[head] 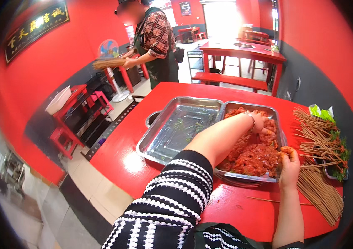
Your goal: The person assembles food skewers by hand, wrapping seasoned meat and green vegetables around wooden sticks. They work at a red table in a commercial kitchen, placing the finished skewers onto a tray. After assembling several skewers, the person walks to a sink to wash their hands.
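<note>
My left hand (259, 122), with a bracelet at the wrist, reaches into red marinated meat (260, 157) in a metal tray (247, 176); its fingertips are partly hidden in the meat. Curled fingers of my right hand (289, 158), smeared with red, are at the tray's right rim; whether they grip it is unclear. Another metal tray (176, 132), with scraps of greens, stands against the left side of the meat tray. To the right lie a bundle of wooden skewers (321, 193) and a pile of skewers (316, 133) with greens and red pieces on their ends.
A single skewer (276, 200) lies near the front of the red table (117, 165). A round metal container (152, 118) sits behind the left tray. Beyond the table, a person (156, 40) holds a bundle of skewers (109, 63). A wall (326, 93) runs along the right.
</note>
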`<state>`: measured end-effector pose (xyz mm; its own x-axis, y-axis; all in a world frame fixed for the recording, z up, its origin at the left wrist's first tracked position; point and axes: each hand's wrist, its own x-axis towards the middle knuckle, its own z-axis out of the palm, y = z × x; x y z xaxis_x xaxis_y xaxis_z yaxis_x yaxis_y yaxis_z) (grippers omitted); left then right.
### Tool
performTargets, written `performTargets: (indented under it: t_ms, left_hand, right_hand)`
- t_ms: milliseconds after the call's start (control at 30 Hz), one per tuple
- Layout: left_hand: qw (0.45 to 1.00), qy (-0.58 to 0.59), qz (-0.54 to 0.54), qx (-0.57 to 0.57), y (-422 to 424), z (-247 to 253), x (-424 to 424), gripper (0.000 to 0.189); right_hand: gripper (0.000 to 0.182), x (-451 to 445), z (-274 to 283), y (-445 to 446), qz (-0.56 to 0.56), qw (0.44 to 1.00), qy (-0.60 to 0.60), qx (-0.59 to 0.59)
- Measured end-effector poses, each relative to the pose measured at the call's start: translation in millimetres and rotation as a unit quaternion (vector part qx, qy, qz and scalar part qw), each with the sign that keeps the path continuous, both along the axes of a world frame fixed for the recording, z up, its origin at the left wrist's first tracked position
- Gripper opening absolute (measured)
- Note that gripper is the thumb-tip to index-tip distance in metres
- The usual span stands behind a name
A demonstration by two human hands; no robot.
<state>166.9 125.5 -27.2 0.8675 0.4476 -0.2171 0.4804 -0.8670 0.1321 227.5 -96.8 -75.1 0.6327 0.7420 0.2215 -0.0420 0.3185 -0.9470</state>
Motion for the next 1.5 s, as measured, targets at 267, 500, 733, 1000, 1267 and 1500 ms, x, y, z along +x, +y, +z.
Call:
performTargets:
  t_ms: [267, 500, 733, 1000, 1267, 1500]
  left_hand:
    - [0.994, 0.035, 0.102, -0.033, 24, -34, -31, 0.105]
    - [0.999, -0.035, 0.019, 0.023, -9, -1, -49, 0.088]
    - [0.996, 0.035, -0.079, 0.005, -62, -26, -76, 0.073]
    - [0.941, -0.332, -0.017, -0.068, -81, 29, -100, 0.041]
    - [0.617, -0.625, 0.136, -0.458, -77, 42, -151, 0.017]
    - [0.314, -0.786, 0.075, -0.528, -104, 89, -310, 0.013]
  right_hand:
    - [0.012, -2, -3, 4, 0.008, 1.0, -0.007, 0.018]
    - [0.014, 4, -5, 2, 0.026, 1.0, -0.004, 0.011]
    - [0.012, 2, -3, 3, 0.018, 1.0, 0.002, 0.016]
    - [0.014, 12, -6, -4, 0.012, 0.999, -0.039, 0.017]
    - [0.016, 22, -14, -7, 0.036, 0.998, -0.051, 0.018]
    - [0.022, 29, -19, -12, 0.039, 0.995, -0.079, 0.047]
